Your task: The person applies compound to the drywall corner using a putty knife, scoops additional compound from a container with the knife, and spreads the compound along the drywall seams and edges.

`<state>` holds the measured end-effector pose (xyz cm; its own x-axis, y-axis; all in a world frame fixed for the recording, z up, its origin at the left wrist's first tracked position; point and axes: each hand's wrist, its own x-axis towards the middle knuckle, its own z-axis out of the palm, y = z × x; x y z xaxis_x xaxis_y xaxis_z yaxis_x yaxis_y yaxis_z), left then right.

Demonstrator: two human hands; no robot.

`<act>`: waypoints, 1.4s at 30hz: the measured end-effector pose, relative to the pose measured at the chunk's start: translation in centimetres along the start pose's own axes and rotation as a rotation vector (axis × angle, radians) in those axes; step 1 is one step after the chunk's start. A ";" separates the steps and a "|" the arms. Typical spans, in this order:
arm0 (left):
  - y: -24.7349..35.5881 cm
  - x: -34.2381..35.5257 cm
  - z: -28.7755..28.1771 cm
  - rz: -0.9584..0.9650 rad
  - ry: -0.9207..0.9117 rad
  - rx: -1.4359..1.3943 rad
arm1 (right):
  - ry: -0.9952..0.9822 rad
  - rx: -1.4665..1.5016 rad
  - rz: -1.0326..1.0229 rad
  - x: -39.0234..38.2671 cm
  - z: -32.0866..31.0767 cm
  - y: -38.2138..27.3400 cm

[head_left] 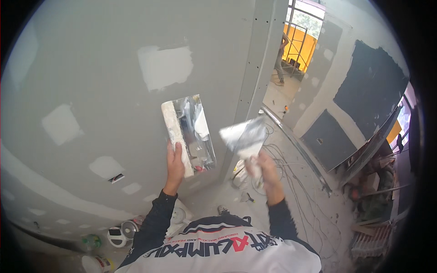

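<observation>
Wide metal blade (195, 132), crusted pale edge (173, 123): centre of frame; left grip (175, 167) clasps that edge. Broad scraper (244, 137), white-smeared: just right of centre; right grip (266, 172) grasps its handle (255, 170). Grey wall (104, 54) with pale patches (166, 67): fills upper left. Loose cables (283, 157): on floor (334, 211), lower right.

You wear a white shirt (205, 263) with big black and red lettering (238, 243). Your left and right sleeves (281, 220) are dark, like its far edge (218, 221).
</observation>
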<state>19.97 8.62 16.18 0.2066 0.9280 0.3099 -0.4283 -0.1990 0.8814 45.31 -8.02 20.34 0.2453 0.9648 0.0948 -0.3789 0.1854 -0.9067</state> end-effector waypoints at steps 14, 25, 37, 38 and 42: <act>-2.8 -4.0 -0.7 0.229 -0.103 0.425 | -0.255 0.488 0.095 1.3 2.8 5.1; -3.6 -9.5 -0.8 0.021 -0.016 0.360 | 0.299 -1.241 -1.517 18.0 11.0 -26.5; -4.7 -11.7 -1.3 -0.120 0.125 0.216 | 0.569 -1.481 -1.536 37.4 16.6 -49.8; -4.2 -11.9 -1.2 -0.121 0.169 0.264 | 0.531 -1.476 -1.565 37.6 16.1 -49.1; -3.2 -11.7 -0.5 -0.156 0.195 0.266 | 0.564 -1.638 -1.645 36.9 11.8 -43.9</act>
<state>18.44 -1.46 9.49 0.0687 0.9912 0.1135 -0.1556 -0.1017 0.9826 60.46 21.68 68.56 -0.2798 0.0633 0.9580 0.9560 -0.0737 0.2841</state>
